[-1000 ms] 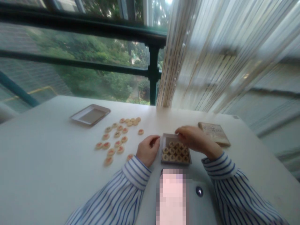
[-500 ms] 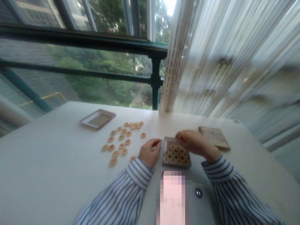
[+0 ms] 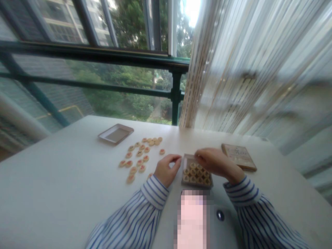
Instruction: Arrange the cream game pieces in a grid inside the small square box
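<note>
A small open box (image 3: 190,159) stands in front of me, with rows of round Chinese chess pieces (image 3: 193,179) packed in its near part. My right hand (image 3: 214,160) reaches over the box's far right side, fingers bent down and closed together; whatever they hold is hidden. Just left of the box is my left hand (image 3: 167,171), thumb and forefinger pinched near its edge; I cannot make out anything between them. Loose chess pieces (image 3: 133,169), many with red marks, lie scattered to the left, one partly behind my left wrist.
A shallow tray-like lid (image 3: 116,134) lies at the back left of the white table (image 3: 64,193). To the right rests a flat, printed brown box or board (image 3: 240,157). A small dark shiny oval object (image 3: 220,215) is near the front. Beyond stand a green railing (image 3: 116,88) and string curtain (image 3: 207,69).
The view has shifted slightly, so the tabletop things appear a little lower and farther right. My right hand stays over the box, and my left hand keeps its pinch beside it.
</note>
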Demonstrator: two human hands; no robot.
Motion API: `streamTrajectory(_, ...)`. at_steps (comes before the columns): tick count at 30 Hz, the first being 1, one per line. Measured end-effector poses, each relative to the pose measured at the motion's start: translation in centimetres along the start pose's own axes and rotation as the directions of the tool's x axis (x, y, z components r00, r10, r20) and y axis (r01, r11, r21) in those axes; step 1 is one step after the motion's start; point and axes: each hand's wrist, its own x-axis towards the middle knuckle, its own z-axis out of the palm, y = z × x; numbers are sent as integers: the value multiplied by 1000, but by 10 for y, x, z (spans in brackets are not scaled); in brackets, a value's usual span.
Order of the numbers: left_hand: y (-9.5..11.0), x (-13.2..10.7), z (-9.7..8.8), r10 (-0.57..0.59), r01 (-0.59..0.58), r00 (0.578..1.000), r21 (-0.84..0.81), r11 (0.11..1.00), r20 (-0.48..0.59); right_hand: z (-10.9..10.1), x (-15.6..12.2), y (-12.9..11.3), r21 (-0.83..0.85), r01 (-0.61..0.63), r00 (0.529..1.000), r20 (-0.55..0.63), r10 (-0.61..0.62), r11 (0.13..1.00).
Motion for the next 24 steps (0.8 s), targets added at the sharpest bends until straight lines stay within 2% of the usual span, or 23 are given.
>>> streamTrajectory(4,8,2,-13,17,-19,999,41,999,38,1,0,-3,17,4,1000,2,-4,1000)
streamTrajectory(10,9,8,-44,30,-29,999,103,994,-12,3,-3,-9,106,44,999,-30,-41,993)
streamTrajectory(17,-4,18,-80,28,-13,997,197,980,-74,-7,6,-19,141,71,996,-71,-62,987)
streamTrajectory(24,-28,28,-106,-3,34,991,227,973,-134,-13,29,-33,117,105,992,-85,-95,988)
